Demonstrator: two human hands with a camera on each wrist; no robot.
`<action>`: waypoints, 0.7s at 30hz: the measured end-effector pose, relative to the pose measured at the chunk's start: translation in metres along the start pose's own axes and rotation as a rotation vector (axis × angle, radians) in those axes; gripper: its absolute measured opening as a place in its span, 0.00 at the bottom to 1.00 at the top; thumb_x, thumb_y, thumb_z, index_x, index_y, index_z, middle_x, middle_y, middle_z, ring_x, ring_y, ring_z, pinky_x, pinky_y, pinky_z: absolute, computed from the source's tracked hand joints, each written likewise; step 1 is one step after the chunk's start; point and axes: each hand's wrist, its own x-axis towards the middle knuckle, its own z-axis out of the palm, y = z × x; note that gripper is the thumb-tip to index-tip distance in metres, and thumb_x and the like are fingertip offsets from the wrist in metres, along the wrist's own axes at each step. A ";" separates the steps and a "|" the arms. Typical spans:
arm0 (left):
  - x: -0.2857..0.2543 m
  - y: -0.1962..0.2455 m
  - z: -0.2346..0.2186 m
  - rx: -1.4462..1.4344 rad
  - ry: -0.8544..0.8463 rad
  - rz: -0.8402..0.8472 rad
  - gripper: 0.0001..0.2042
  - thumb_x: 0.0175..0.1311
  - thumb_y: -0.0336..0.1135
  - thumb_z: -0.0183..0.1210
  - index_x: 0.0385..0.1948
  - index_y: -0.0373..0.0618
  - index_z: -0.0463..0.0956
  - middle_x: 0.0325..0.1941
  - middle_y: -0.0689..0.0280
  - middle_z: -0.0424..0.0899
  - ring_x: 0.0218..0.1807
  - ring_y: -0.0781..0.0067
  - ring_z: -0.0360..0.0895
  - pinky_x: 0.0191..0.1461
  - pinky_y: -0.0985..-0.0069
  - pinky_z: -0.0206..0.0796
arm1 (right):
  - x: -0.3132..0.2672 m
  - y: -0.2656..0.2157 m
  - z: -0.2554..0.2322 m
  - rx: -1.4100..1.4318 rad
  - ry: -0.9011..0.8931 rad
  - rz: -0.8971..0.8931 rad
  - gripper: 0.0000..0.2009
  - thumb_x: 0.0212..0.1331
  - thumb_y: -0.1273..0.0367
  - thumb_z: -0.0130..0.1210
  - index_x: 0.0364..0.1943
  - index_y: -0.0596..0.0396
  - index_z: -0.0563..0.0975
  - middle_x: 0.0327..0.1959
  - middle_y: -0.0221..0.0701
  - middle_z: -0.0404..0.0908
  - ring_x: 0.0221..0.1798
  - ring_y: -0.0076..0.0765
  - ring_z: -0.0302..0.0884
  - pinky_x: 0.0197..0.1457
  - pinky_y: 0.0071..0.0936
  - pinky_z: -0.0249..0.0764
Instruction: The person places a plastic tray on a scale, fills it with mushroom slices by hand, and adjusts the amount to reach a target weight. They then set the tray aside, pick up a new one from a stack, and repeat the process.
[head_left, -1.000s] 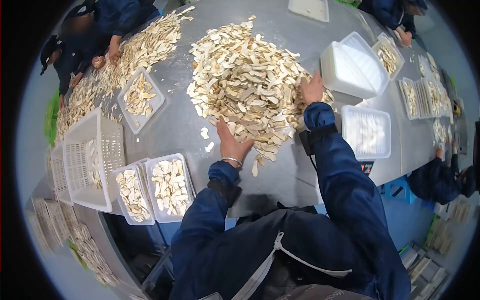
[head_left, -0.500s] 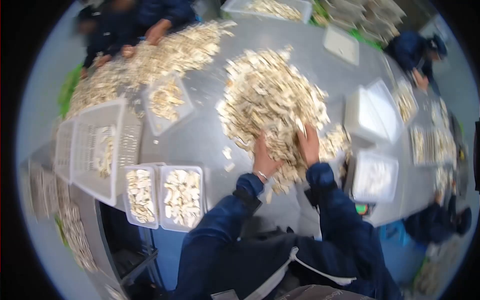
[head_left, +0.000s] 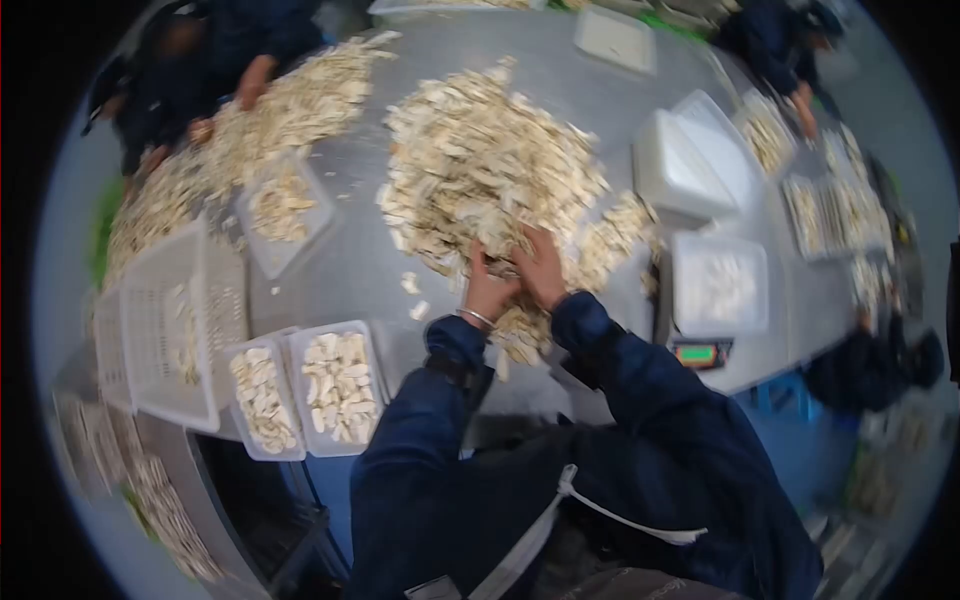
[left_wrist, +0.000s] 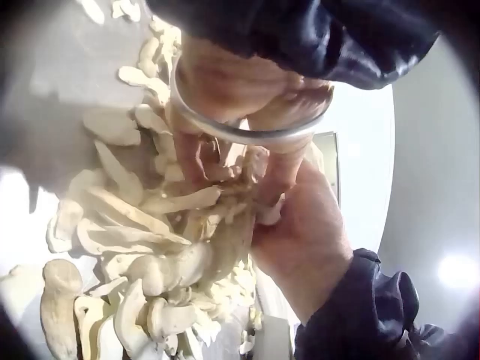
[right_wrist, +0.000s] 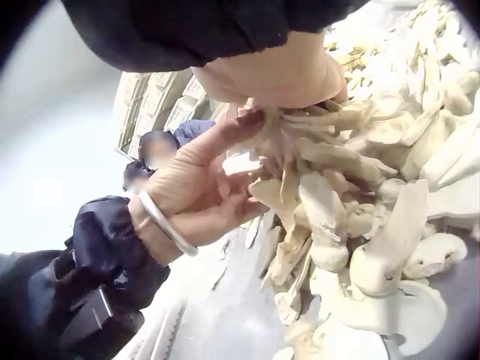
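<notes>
A broad heap of pale mushroom slices [head_left: 480, 150] lies on the metal table in front of me. My left hand [head_left: 490, 290], with a bangle at its wrist, and my right hand [head_left: 540, 268] meet at the heap's near side. Between them they hold a bunch of slices [right_wrist: 289, 161]. In the right wrist view the left hand [right_wrist: 202, 180] has its fingers bent around slices. The left wrist view shows the right hand [left_wrist: 307, 232] cupped against the same bunch from the other side. Its fingertips are partly hidden among the slices.
Two filled tubs [head_left: 340, 390] and a white basket [head_left: 212, 345] stand at left. To the right are stacked containers [head_left: 680, 165], a translucent tub [head_left: 718, 285] and a scale with a green display [head_left: 698, 353]. Other people work a second pile [head_left: 300, 105] at back left.
My hands have come in from opposite sides of the heap and closed together at its near side, gathering slices between them. The head view has also swung.
</notes>
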 end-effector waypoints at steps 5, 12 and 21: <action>-0.011 -0.009 -0.012 0.174 0.019 0.189 0.47 0.44 0.25 0.69 0.66 0.40 0.46 0.58 0.56 0.68 0.57 0.66 0.70 0.58 0.72 0.66 | -0.018 -0.025 0.002 0.136 0.098 -0.015 0.19 0.52 0.65 0.58 0.47 0.61 0.75 0.43 0.46 0.72 0.49 0.53 0.69 0.55 0.38 0.65; -0.027 0.020 0.005 0.212 0.028 0.368 0.45 0.44 0.22 0.68 0.66 0.44 0.49 0.61 0.60 0.65 0.59 0.67 0.68 0.60 0.72 0.65 | -0.020 -0.064 -0.024 0.198 0.026 -0.105 0.21 0.52 0.68 0.54 0.53 0.55 0.73 0.51 0.42 0.69 0.56 0.48 0.67 0.61 0.34 0.62; -0.056 0.078 0.147 0.263 -0.066 0.461 0.45 0.45 0.20 0.67 0.67 0.47 0.47 0.62 0.59 0.63 0.58 0.67 0.68 0.58 0.74 0.66 | -0.020 -0.097 -0.161 0.327 0.145 -0.305 0.20 0.52 0.74 0.53 0.53 0.55 0.73 0.52 0.37 0.69 0.59 0.41 0.65 0.62 0.30 0.61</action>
